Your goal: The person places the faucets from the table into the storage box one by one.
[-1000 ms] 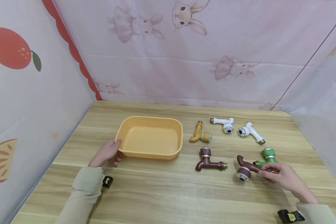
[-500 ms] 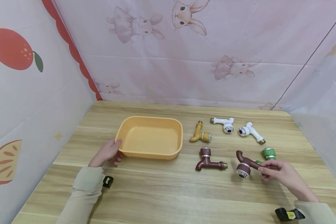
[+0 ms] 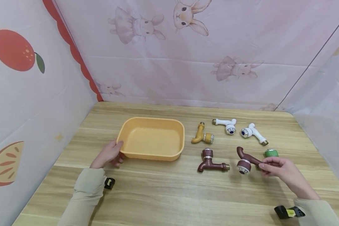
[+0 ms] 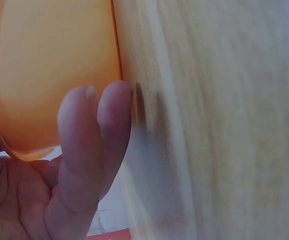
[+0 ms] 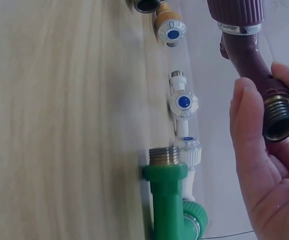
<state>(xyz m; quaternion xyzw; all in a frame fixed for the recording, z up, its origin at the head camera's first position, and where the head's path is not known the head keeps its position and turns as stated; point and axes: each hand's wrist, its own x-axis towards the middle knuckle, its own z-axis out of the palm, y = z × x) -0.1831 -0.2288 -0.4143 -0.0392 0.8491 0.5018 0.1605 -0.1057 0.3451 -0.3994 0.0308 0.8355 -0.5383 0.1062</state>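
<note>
My left hand (image 3: 108, 154) holds the yellow plastic basin (image 3: 151, 156) at its near left corner, thumb over the rim. In the left wrist view, two fingers (image 4: 79, 135) lie along the basin's outer wall. My right hand (image 3: 286, 175) pinches a maroon faucet (image 3: 250, 159) near its threaded brass end (image 5: 279, 120), the knob hanging toward the left, raised over the table. Under and behind that hand lies a green faucet (image 5: 167, 200), of which the head view shows mainly the knob. A second maroon faucet (image 3: 210, 164) lies left of the held one.
A mustard-yellow faucet (image 3: 200, 135) lies right of the basin. Farther back are one white faucet (image 3: 224, 123) and another white faucet (image 3: 257, 135). The wooden table (image 3: 164, 194) meets printed cloth walls (image 3: 158, 75) at its back and sides.
The right hand has lifted the maroon faucet slightly and shifted it a little left and away, covering more of the green faucet. The left hand and basin stay nearly still.
</note>
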